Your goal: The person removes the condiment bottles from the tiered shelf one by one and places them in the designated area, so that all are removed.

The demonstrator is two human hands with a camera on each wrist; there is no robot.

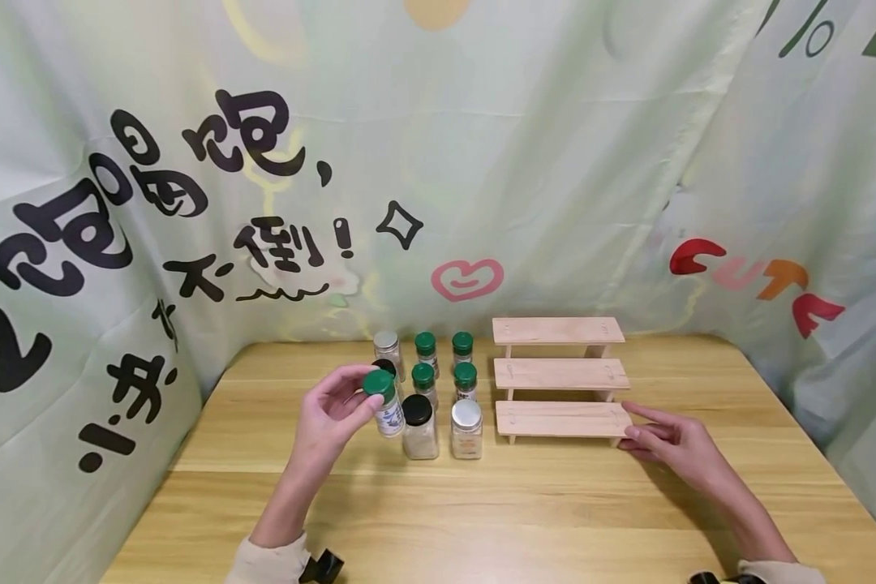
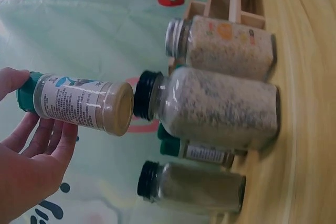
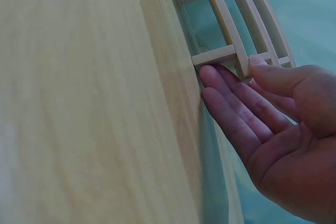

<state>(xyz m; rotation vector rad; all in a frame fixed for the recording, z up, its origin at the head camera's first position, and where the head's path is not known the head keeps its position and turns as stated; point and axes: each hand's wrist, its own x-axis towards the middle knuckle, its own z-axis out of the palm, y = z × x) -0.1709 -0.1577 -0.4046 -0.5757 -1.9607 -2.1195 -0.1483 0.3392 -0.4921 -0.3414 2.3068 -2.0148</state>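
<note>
My left hand [image 1: 326, 420] pinches a green-capped spice jar [image 1: 389, 415] by its cap, thumb on one side and fingers on the other. In the left wrist view this spice jar [image 2: 79, 100] shows a printed label and tan powder. It is held up beside a black-capped jar [image 1: 419, 434] of speckled contents. At the right, my right hand [image 1: 675, 450] holds the end of the lowest step of a three-tier wooden rack [image 1: 562, 419]. The right wrist view shows the thumb [image 3: 265, 72] at the step's edge and the other fingers beneath, near the leg.
A silver-capped jar [image 1: 466, 434] stands in front, left of the rack. Behind it are several green-capped jars [image 1: 465, 380], a tall silver-capped jar [image 1: 387, 347] and another black-capped jar [image 2: 194, 186]. A printed curtain [image 1: 555, 162] hangs behind the wooden table [image 1: 482, 519].
</note>
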